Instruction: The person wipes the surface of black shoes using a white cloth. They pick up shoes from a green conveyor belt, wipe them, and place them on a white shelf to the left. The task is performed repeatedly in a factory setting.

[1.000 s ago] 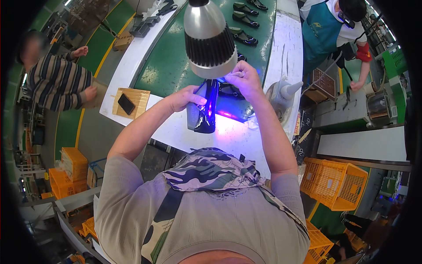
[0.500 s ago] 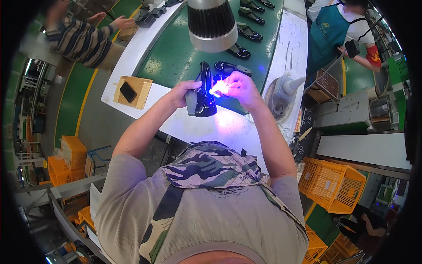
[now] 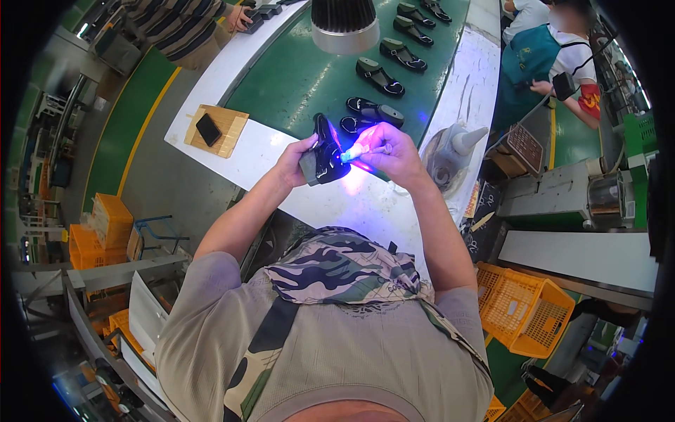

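tilted more and sitting slightly lower than in the earlier frame, the glossy black shoe (image 3: 325, 158) is now near the centre of the frame, its grey sole facing left. the left hand (image 3: 294, 162) wraps the sole side, thumb up on its edge. just right of the shoe, the right hand (image 3: 395, 158) pinches a slender pale object (image 3: 380, 150) between thumb and fingers, its near end at a bright blue-violet glow on the shoe; whether the tip touches is lost in the glare. just above the right hand, a pair of black shoes (image 3: 374, 110) lies on the green surface (image 3: 281, 81), and a row of black shoes (image 3: 402, 55) runs on to the upper right. at top centre hangs a lamp (image 3: 344, 39). right of centre stands a white spouted bottle (image 3: 465, 141); left of centre, a dark phone (image 3: 209, 130) lies on a wooden board (image 3: 233, 132). at upper left, a person in stripes (image 3: 179, 32) has come closer, a hand at some dark blocks (image 3: 265, 13).
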